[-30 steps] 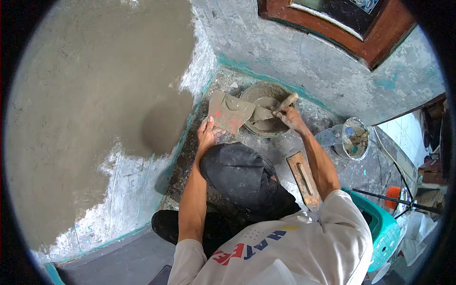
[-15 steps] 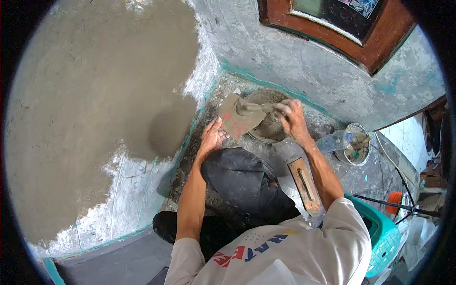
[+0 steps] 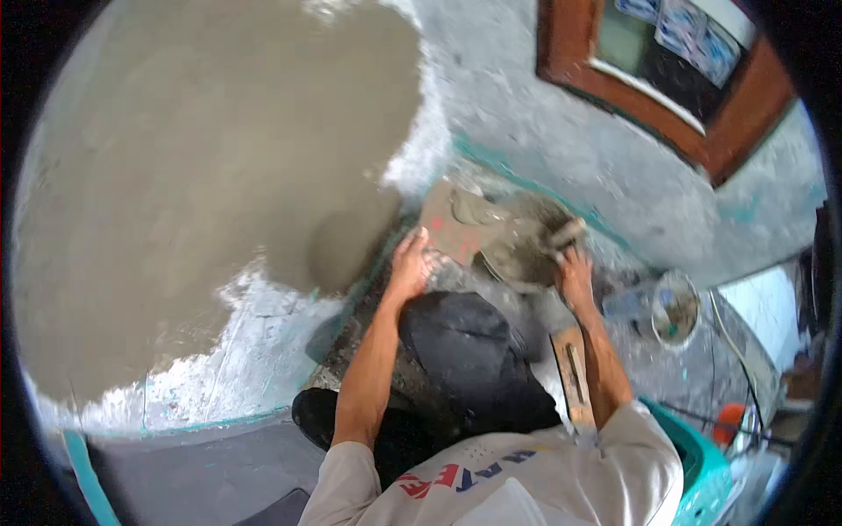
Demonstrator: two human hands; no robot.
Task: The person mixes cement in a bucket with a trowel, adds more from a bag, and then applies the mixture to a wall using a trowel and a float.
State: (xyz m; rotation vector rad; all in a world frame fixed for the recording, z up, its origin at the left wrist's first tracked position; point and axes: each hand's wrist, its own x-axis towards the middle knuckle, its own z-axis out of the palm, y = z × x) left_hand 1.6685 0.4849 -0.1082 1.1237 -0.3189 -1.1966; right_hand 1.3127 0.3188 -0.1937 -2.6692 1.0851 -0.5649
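My left hand [image 3: 410, 270] grips the near left edge of a flat mortar board [image 3: 447, 237], which is grey with red marks. A wet lump of mortar [image 3: 475, 209] lies on the board's far part. The board's right side overlaps the rim of a bucket of mortar [image 3: 502, 280]. My right hand [image 3: 575, 279] is at the bucket's right side, closed on the handle of a trowel [image 3: 568, 232]; the blade is blurred and hard to make out against the mortar. Below that forearm a wooden float [image 3: 574, 377] lies on the floor.
Fresh plaster [image 3: 202, 175] covers much of the left wall. A white bucket [image 3: 693, 329] with a clear plastic bottle [image 3: 627, 305] beside it stands to the right. A teal plastic basket [image 3: 702, 465] is at lower right. A wood-framed window [image 3: 561, 44] is set in the far wall.
My right hand has drawn the trowel back from the board to the bucket's right side. A lump of mortar stays on the board. The whole view has shifted and tilted.
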